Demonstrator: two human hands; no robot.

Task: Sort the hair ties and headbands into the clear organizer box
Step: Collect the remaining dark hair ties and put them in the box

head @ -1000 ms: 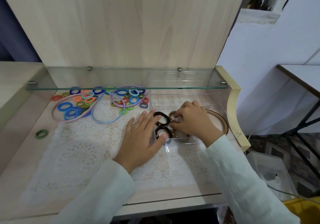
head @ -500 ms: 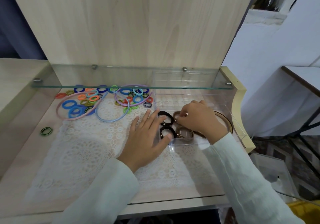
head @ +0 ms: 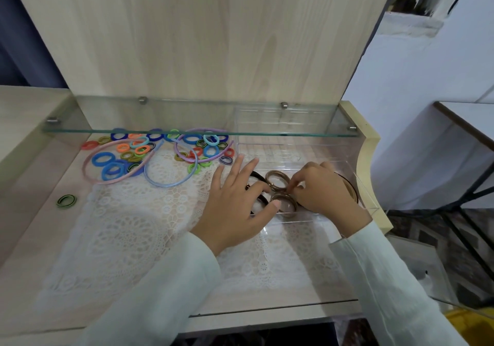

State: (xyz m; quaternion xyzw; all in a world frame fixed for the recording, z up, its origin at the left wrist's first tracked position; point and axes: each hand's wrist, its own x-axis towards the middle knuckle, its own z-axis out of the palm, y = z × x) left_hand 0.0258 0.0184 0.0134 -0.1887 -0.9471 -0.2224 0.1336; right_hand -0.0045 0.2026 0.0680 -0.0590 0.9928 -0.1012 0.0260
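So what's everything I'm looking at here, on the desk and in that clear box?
organizer box: one, clear, right side of the desk.
brown hair ties: two showing, inside the box.
black hair ties: two, partly hidden under the left hand, inside the box.
brown headband: one, inside the box by its right wall.
loose hair ties: many, mixed colours, heaped back left.
headbands: three, pink, blue, purple, among that heap.
single hair tie: one, green and black, alone far left.
lace mat: one, white, over the desk.
glass shelf: one, clear, across the back.
left hand: flat over the black hair ties.
right hand: fingers pinch a brown hair tie.
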